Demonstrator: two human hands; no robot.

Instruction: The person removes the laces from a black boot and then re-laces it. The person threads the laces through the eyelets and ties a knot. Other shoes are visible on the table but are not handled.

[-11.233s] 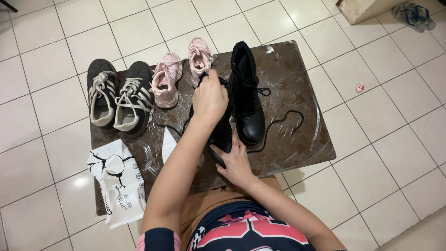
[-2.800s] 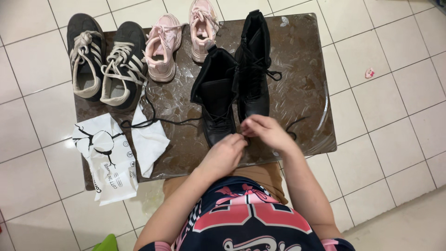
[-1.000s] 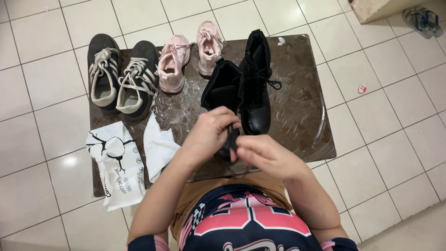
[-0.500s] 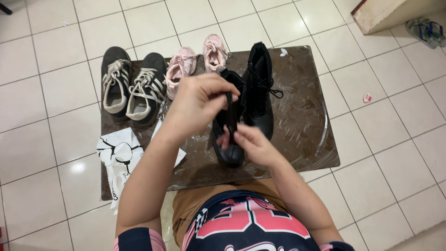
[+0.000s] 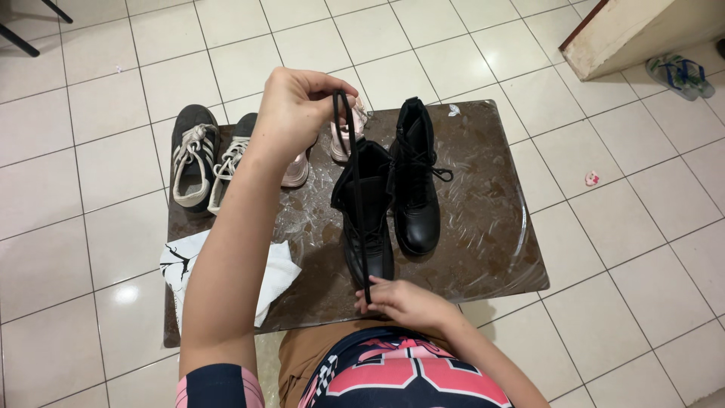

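Dark sneakers with pale stripes and laces at surface's far left corner. Pink sneakers just beside them, partly hidden. White wipe pack at near left edge. Flip-flops on tiled floor far right, beside pale box.

There is a single view, from a camera worn on the person's head, looking steeply down and forward over the chest and lap onto a low brown table. The table fills the middle of the picture at arm's reach, its near edge by the knees and its far edge higher in the frame. Tiled floor surrounds the table on all sides. Beyond the table's far right corner, a pale step cuts the top edge.
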